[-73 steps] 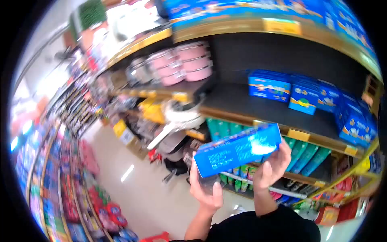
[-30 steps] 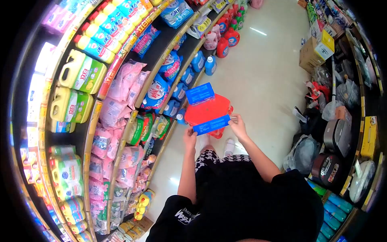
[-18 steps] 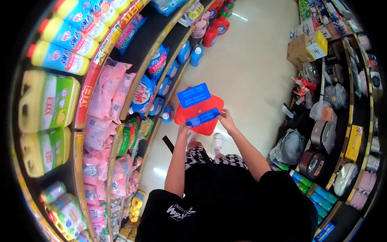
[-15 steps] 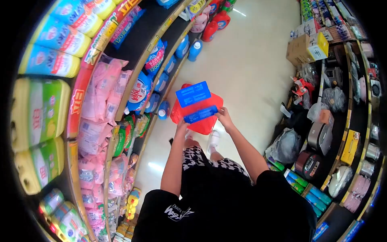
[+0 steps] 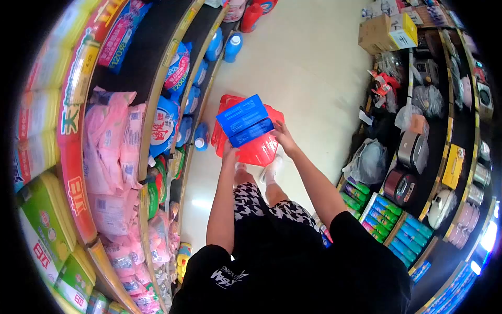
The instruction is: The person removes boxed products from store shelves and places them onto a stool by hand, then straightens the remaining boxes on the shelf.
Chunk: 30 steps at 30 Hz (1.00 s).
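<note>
Lower blue carton had closed up to upper blue carton over red plastic stool; we judged them nearly aligned. Counted: two cartons, one stool. Left hand curled at its near-left corner, grip unclear; right hand partly open by its right end.

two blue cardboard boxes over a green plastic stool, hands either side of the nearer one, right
The head view shows a red plastic stool, not green, under the two blue cardboard boxes, left hand and right hand either side of the nearer one.
</note>
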Each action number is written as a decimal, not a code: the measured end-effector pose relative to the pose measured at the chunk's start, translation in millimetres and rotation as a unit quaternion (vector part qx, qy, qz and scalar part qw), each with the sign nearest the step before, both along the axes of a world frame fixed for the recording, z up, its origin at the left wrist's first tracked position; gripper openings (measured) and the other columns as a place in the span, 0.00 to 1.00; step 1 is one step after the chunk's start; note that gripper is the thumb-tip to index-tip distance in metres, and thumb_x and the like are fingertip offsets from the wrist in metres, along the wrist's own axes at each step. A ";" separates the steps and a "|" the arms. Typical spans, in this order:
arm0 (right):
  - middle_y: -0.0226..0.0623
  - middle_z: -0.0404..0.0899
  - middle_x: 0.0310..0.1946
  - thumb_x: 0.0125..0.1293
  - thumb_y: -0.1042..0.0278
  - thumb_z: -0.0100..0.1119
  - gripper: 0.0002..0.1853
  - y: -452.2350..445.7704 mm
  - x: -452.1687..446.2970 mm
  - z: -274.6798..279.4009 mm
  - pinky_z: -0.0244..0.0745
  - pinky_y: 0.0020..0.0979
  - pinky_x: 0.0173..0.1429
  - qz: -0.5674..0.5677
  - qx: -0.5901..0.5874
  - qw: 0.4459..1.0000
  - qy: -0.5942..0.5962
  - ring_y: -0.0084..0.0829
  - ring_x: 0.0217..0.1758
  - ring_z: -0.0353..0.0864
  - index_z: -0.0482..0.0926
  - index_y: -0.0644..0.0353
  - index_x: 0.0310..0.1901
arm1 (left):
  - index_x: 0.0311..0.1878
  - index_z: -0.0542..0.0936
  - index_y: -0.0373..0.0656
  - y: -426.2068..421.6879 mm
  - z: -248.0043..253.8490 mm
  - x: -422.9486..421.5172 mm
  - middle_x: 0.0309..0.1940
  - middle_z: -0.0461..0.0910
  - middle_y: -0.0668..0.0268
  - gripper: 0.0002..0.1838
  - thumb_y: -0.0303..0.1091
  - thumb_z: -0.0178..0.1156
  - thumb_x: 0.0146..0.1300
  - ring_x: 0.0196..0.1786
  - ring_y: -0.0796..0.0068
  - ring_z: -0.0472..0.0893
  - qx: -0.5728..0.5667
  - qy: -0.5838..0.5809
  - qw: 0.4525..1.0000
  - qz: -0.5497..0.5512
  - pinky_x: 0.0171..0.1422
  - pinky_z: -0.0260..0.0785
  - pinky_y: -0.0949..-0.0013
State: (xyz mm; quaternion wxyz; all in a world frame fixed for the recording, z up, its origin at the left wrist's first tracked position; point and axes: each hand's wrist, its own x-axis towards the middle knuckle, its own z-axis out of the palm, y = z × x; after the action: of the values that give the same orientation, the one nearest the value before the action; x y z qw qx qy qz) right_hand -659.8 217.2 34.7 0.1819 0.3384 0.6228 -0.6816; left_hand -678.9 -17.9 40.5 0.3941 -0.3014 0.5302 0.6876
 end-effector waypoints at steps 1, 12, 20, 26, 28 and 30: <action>0.48 0.57 0.71 0.61 0.65 0.57 0.40 1.7 5.1 -4.0 0.62 0.38 0.68 0.009 0.007 1.000 0.027 0.37 0.69 0.64 0.49 0.63 0.72 | 0.75 0.54 0.53 -0.9 -3.4 1.2 0.72 0.58 0.66 0.41 0.31 0.54 0.54 0.72 0.64 0.57 -0.007 -0.003 1.000 0.005 0.69 0.54 0.48; 0.46 0.82 0.48 0.57 0.52 0.60 0.28 1.0 189.9 10.9 0.74 0.36 0.59 0.131 0.223 0.963 -0.076 0.40 0.52 0.81 0.76 0.60 0.55 | 0.60 0.71 0.46 -22.3 -49.4 53.5 0.58 0.75 0.60 0.25 0.48 0.51 0.64 0.60 0.59 0.74 -0.017 -0.033 0.990 -0.137 0.61 0.65 0.49; 0.46 0.83 0.45 0.56 0.52 0.57 0.26 84.2 433.4 38.8 0.75 0.36 0.57 -0.100 0.268 0.947 -0.150 0.41 0.50 0.82 0.78 0.60 0.52 | 0.59 0.70 0.39 115.2 -16.6 155.4 0.54 0.78 0.53 0.28 0.53 0.47 0.66 0.54 0.56 0.78 0.152 0.089 0.925 -0.338 0.55 0.72 0.52; 0.38 0.86 0.34 0.57 0.59 0.52 0.15 115.4 382.9 49.0 0.79 0.30 0.42 -0.379 0.172 0.908 -0.050 0.29 0.34 0.85 0.81 0.61 0.38 | 0.58 0.71 0.38 219.4 63.6 51.4 0.48 0.80 0.54 0.24 0.43 0.53 0.62 0.46 0.62 0.81 -0.012 0.096 0.865 -0.491 0.46 0.72 0.63; 0.38 0.85 0.36 0.59 0.59 0.54 0.16 103.7 341.1 17.4 0.79 0.33 0.44 -0.414 0.118 0.902 -0.003 0.30 0.36 0.85 0.79 0.62 0.42 | 0.58 0.71 0.37 258.0 119.7 -9.2 0.48 0.80 0.55 0.24 0.43 0.52 0.63 0.47 0.63 0.81 -0.030 0.178 0.822 -0.540 0.48 0.72 0.63; 0.39 0.84 0.38 0.61 0.58 0.55 0.18 158.5 426.2 16.1 0.78 0.38 0.46 -0.470 0.104 0.876 -0.015 0.32 0.39 0.84 0.78 0.62 0.47 | 0.58 0.71 0.36 373.2 151.3 79.7 0.47 0.80 0.55 0.24 0.43 0.52 0.64 0.47 0.63 0.81 0.056 0.239 0.794 -0.556 0.50 0.72 0.63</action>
State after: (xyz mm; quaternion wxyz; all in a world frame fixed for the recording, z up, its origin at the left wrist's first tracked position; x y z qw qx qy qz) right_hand -233.6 375.8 50.8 -0.1870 0.6187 0.4544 -0.6130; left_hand -599.1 355.3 191.8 0.5855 0.2423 0.6441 0.4285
